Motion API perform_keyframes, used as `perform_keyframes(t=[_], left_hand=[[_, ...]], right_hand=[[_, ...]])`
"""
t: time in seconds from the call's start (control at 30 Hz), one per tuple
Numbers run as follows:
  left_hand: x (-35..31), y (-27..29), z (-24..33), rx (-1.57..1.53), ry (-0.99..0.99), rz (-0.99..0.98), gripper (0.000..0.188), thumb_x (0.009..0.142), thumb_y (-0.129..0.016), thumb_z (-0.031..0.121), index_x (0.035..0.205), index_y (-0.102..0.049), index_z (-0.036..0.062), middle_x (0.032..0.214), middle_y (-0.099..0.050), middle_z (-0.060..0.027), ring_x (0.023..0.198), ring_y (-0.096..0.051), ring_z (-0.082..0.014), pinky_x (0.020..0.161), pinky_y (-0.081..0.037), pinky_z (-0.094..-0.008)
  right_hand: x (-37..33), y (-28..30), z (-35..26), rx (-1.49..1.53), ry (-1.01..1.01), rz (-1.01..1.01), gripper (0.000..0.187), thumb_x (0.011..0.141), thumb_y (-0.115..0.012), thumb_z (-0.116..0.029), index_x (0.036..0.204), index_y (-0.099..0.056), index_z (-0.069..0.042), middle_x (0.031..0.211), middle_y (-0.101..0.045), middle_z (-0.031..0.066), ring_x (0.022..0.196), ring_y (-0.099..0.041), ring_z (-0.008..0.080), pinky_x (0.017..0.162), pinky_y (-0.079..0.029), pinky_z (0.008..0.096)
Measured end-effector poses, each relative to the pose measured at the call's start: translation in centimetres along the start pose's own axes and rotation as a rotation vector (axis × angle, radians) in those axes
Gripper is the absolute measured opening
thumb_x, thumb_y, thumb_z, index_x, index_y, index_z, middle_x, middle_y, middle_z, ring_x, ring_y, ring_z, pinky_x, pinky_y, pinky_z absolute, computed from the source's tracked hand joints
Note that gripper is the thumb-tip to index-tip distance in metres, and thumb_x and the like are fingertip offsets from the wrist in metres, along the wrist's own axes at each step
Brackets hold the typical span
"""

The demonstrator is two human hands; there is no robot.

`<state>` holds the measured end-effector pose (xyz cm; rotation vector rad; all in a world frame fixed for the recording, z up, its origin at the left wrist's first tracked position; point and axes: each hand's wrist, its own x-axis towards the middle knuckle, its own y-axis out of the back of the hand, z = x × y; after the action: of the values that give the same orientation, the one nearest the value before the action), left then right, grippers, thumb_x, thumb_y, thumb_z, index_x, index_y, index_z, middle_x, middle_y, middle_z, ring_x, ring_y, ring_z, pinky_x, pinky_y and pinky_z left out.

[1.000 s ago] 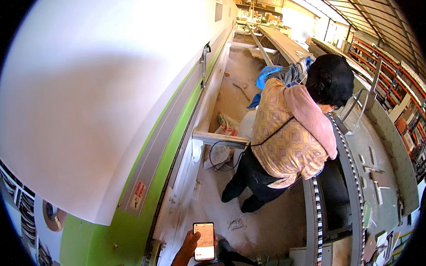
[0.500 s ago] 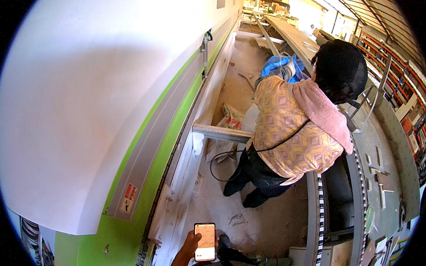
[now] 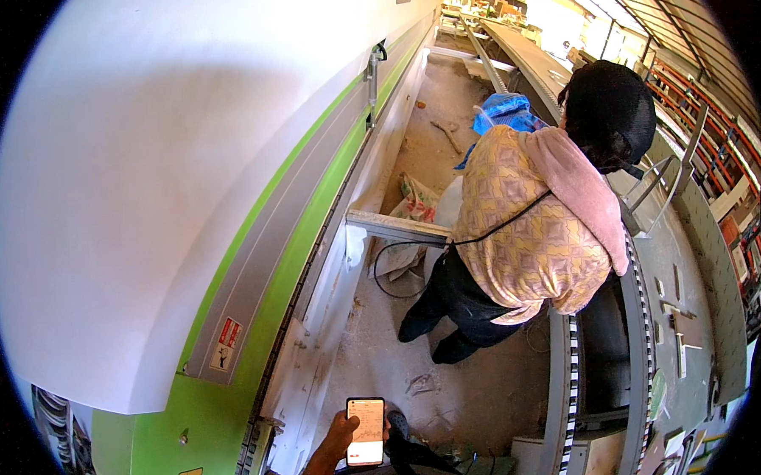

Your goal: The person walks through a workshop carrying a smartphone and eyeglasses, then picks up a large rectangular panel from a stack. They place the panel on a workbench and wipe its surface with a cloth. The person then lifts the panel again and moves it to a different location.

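A smartphone [image 3: 366, 431] with a bright, mostly white screen is upright in my left hand [image 3: 341, 433] at the bottom middle. The hand is closed round it, its thumb on the left edge and fingertips just showing at the right edge. What the screen says is too small to make out. My right hand does not show. In front of me another person [image 3: 533, 222] stands bent over with their back to me, in a yellow patterned shirt, dark trousers and black cap, a pink towel over the shoulder. That person's hands are hidden.
A large white and green machine [image 3: 254, 268] fills the left side. A grey crossbeam [image 3: 397, 225] spans the dusty floor ahead. Toothed rails [image 3: 566, 399] run along the right. Beyond the person lies a blue plastic bag [image 3: 507, 113]. A dark cable [image 3: 380, 267] loops beside the person.
The other person has shifted slightly, and the blue bag in front of them shows in a different shape. My view has moved a little. My left hand keeps the phone in the same place.
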<state>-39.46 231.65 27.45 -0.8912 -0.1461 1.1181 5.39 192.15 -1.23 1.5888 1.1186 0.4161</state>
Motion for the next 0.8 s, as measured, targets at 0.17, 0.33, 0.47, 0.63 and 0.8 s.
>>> perform_keyframes(t=[0.17,0.33,0.47,0.63,0.8], left_hand=[[0.3,-0.3,0.3,-0.003,0.000,-0.078,0.081,0.080,-0.070,0.056,0.126,-0.050,-0.0070,0.101,-0.066,-0.0194,0.083,-0.069,-0.0283,0.073,-0.058,-0.0390],[0.5,-0.1,0.4,-0.010,0.004,-0.093,0.081,0.080,-0.070,0.055,0.126,-0.049,-0.0074,0.101,-0.066,-0.0197,0.083,-0.069,-0.0284,0.074,-0.058,-0.0392],[0.6,0.0,0.1,-0.005,0.002,-0.084,0.081,0.079,-0.070,0.055,0.126,-0.049,-0.0076,0.101,-0.066,-0.0199,0.084,-0.069,-0.0285,0.074,-0.058,-0.0393],[0.7,0.3,-0.6,0.008,0.023,-0.041,0.081,0.079,-0.069,0.057,0.124,-0.049,-0.0078,0.102,-0.066,-0.0206,0.086,-0.069,-0.0287,0.075,-0.058,-0.0400],[0.2,-0.6,0.1,0.007,0.015,-0.047,0.081,0.079,-0.069,0.058,0.123,-0.050,-0.0075,0.102,-0.066,-0.0205,0.086,-0.069,-0.0287,0.076,-0.058,-0.0402]], right_hand=[[-1.1,9.6,-11.5,0.709,-0.377,-0.083,0.027,0.077,-0.063,-0.030,0.063,-0.064,-0.007,0.059,-0.063,0.0120,0.051,-0.058,0.0273,0.051,-0.046,0.0450],[-0.8,8.8,-10.1,0.671,-0.270,-0.111,0.028,0.082,-0.061,-0.031,0.067,-0.064,-0.007,0.061,-0.061,0.0109,0.054,-0.058,0.0261,0.051,-0.044,0.0465],[-0.4,7.3,-7.4,0.659,-0.183,-0.144,0.028,0.085,-0.059,-0.032,0.072,-0.065,-0.007,0.064,-0.061,0.0110,0.059,-0.057,0.0263,0.054,-0.043,0.0487],[1.2,5.2,-4.3,0.311,-0.132,-0.111,0.031,0.081,-0.062,-0.034,0.077,-0.068,-0.003,0.069,-0.064,0.0139,0.061,-0.058,0.0278,0.057,-0.044,0.0479],[1.9,4.9,-3.6,0.278,-0.171,-0.102,0.034,0.080,-0.063,-0.035,0.079,-0.069,-0.001,0.072,-0.066,0.0156,0.065,-0.060,0.0278,0.059,-0.045,0.0471]])
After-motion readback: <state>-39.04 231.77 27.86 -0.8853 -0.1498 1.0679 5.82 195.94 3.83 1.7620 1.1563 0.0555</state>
